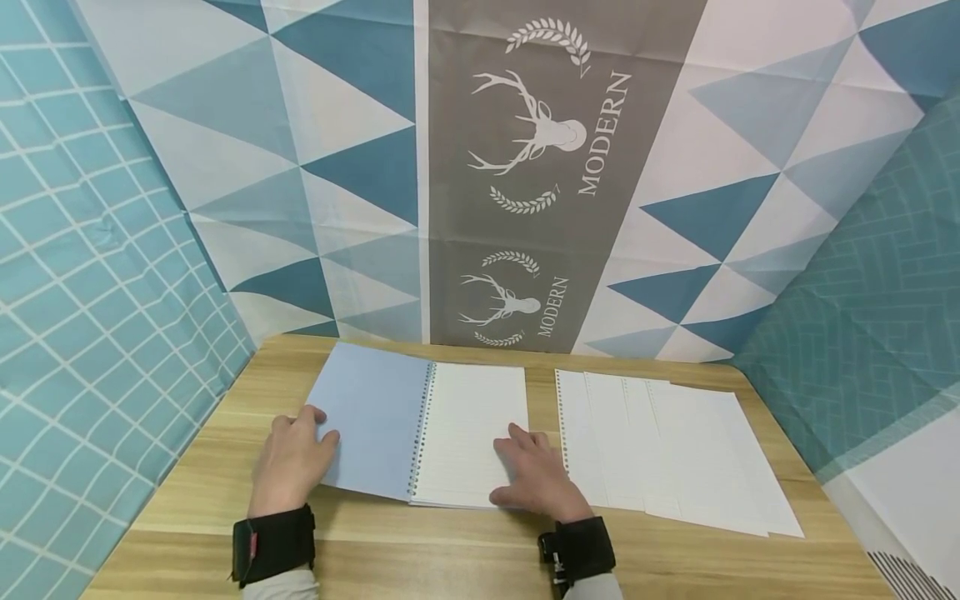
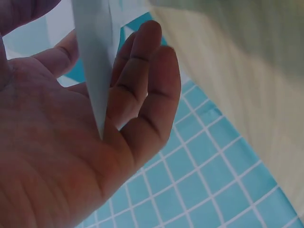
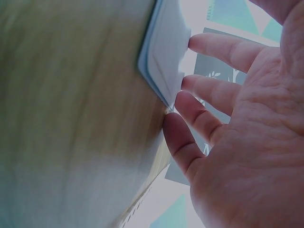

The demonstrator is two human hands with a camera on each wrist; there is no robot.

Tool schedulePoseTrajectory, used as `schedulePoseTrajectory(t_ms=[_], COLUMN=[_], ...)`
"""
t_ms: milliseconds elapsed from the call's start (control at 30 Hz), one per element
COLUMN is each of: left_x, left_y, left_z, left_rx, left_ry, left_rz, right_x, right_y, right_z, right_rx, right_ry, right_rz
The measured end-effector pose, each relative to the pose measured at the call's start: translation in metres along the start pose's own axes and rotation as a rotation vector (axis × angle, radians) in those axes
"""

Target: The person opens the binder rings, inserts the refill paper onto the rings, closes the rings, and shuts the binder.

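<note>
A spiral notebook lies opened on the wooden table, its blue cover (image 1: 372, 421) to the left and a ruled white page (image 1: 468, 433) to the right of the coil (image 1: 422, 429). My left hand (image 1: 294, 457) holds the cover's left edge. In the left wrist view the cover (image 2: 95, 61) runs edge-on between the thumb side and the curved fingers (image 2: 159, 99). At the page's lower right edge is my right hand (image 1: 538, 477), its fingers spread. In the right wrist view these fingers (image 3: 211, 88) reach to the edge of the page stack (image 3: 168, 57).
Several loose white sheets (image 1: 697, 450) with punched left edges lie overlapped on the right of the table (image 1: 420, 554). A patterned cloth (image 1: 360, 167) with deer prints hangs behind it. Blue tiled-pattern cloth (image 1: 97, 250) closes off the left side.
</note>
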State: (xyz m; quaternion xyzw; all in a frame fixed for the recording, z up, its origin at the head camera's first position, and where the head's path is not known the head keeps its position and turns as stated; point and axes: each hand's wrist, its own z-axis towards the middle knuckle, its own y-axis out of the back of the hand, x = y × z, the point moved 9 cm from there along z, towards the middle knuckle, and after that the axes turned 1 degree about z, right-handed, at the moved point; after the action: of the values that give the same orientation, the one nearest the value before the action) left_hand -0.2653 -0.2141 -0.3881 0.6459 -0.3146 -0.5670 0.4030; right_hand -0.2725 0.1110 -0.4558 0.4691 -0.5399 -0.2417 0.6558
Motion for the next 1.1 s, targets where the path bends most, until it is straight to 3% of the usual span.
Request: schedulePoseTrajectory(t_ms=[467,1100], left_x=[0.028,0.032], left_y=[-0.028,-0.036], left_z=[0.013,0.015], left_rx=[0.073,0.064], left_ry=[0.049,0.072], left_rz=[-0.027,-0.052], right_x=[-0.001,0.002], right_y=[-0.001,0.001], right_z=[0.000,-0.001], right_rx=[-0.006,0.005], right_ry=[0.001,-0.023], right_rz=[-0.014,-0.011])
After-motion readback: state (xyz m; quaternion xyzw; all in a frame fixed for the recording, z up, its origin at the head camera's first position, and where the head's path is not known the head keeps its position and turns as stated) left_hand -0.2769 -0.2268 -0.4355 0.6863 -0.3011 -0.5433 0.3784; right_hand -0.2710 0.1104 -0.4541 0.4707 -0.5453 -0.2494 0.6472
